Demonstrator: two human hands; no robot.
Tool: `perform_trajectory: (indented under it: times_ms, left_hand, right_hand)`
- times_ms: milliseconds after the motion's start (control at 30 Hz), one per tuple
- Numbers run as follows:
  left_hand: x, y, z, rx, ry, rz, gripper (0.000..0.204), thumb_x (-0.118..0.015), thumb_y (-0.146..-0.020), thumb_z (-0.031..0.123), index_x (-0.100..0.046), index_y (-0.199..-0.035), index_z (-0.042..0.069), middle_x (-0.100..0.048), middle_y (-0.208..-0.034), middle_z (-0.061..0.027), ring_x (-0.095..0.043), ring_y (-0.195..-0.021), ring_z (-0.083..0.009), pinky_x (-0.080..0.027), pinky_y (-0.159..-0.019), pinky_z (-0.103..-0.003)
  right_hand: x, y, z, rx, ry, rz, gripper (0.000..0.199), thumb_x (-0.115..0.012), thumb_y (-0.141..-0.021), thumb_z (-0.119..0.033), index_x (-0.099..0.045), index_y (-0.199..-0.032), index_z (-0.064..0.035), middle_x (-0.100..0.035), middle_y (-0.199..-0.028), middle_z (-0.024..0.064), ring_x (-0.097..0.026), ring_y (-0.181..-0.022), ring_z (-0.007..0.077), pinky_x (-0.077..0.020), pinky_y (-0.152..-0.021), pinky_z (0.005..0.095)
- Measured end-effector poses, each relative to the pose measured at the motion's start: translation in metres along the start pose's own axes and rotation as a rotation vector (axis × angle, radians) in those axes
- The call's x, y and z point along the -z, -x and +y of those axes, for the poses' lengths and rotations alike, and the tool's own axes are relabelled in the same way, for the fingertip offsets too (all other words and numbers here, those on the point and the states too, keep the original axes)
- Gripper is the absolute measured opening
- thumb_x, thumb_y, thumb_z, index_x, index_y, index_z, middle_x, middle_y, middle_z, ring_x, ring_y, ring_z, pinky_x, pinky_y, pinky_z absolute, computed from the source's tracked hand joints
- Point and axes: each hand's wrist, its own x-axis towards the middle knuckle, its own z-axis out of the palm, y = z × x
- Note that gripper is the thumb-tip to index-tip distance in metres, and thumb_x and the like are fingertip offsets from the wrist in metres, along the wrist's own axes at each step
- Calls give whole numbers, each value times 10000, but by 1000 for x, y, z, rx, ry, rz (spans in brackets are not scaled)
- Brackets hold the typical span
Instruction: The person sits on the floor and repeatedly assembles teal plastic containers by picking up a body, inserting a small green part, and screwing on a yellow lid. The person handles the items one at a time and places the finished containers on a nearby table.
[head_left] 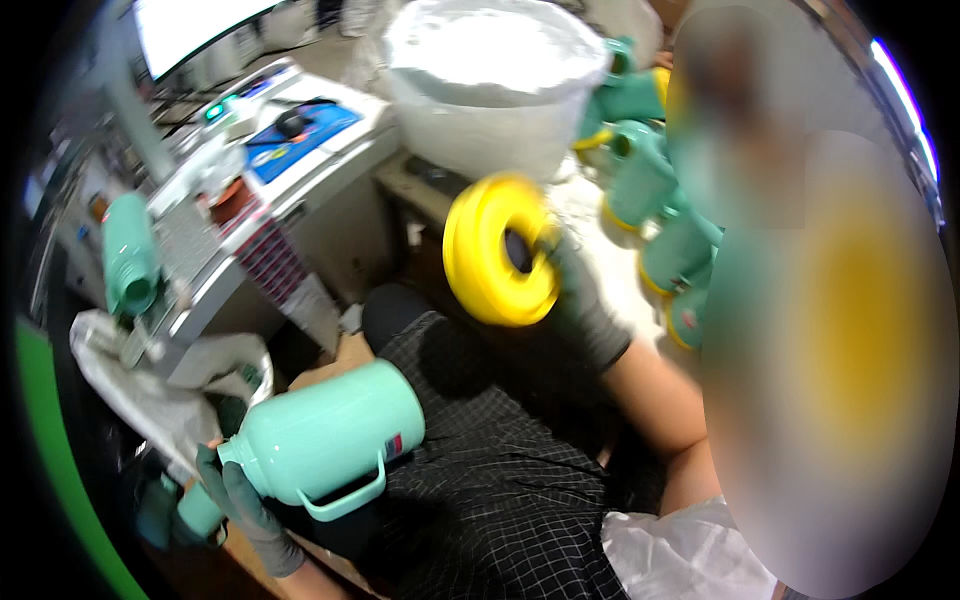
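My left hand (238, 498), in a dark grey glove, grips the neck of a mint-green flask shell (335, 430) that lies tilted across my lap, its handle facing down. My right hand (580, 300), also gloved, holds up a round yellow ring-shaped base (495, 262) with a dark hole in its middle, above my checked dark clothing. The two parts are apart, the yellow base higher and to the right of the flask.
Several more mint-green flasks with yellow bases (650, 190) are piled at the right. A big white tub (490, 85) stands behind. A desk (290, 150) with a blue mat is at the left, with another green flask (128, 255) near it. A blurred person (830, 330) is at the right.
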Motion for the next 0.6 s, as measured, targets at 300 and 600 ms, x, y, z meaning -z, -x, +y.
perform_trajectory:
  times_ms: [300, 600]
  left_hand:
    - [-11, 72, -28, 267, -15, 212, 435, -372, -1144, 391, -553, -1338, 47, -619, -1233, -56, -602, -1127, -149, -487, -1004, -309]
    - [-56, 84, -53, 412, 378, 232, 393, -398, -1134, 345, -579, -1277, 25, -659, -1125, -31, -629, -1037, -136, -510, -944, -294]
  right_hand:
    - [5, 73, 135, 519, 1316, -226, 509, -719, -899, -247, -657, -1375, -79, -598, -1127, 155, -580, -1038, 327, -468, -960, 444]
    - [56, 17, 164, -234, 613, 202, 403, -671, -1009, -218, -655, -1281, 79, -721, -1142, 137, -677, -1000, 168, -549, -889, 305]
